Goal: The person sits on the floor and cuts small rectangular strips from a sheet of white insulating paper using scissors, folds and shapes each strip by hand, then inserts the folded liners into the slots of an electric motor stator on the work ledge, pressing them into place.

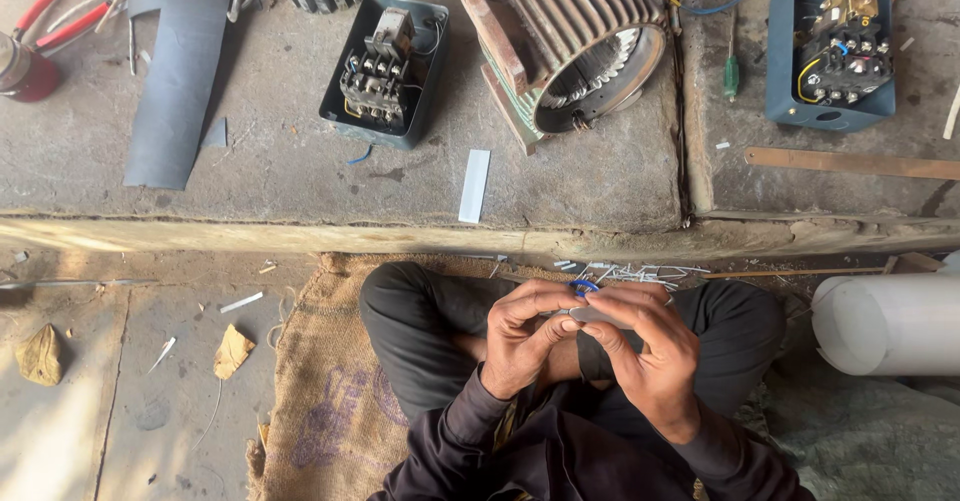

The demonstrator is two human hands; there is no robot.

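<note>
The person sat cross-legged on a burlap sack (320,401) spread on the floor, facing a raised concrete ledge (300,176). Both hands met above the lap. The left hand (525,336) and the right hand (645,346) together gripped a small pale strip (590,314), flat and whitish-grey, held level between the thumbs and forefingers of both hands. The fingers of each hand were curled and pinched onto the strip, not released. A small blue loop (584,286), apparently wire, showed just above the fingertips; whether it touched the strip could not be told.

The strip was held over the person's knees, near the front edge of the ledge and just below a scatter of thin white offcuts (640,275) lying at the sack's far border.

On the ledge, a similar white strip (475,186) lay flat beside a ribbed motor stator housing (575,46) tipped on its side. An open blue starter box (385,71) with exposed contacts stood left of the housing, and a second blue starter box (832,51) stood well to the right. A dark grey insulation sheet (175,81) and red-handled pliers (50,16) occupied the far left. A white paper roll (885,323) lay close to the person's right knee, limiting room on that side; the floor left of the sack held only scraps.
</note>
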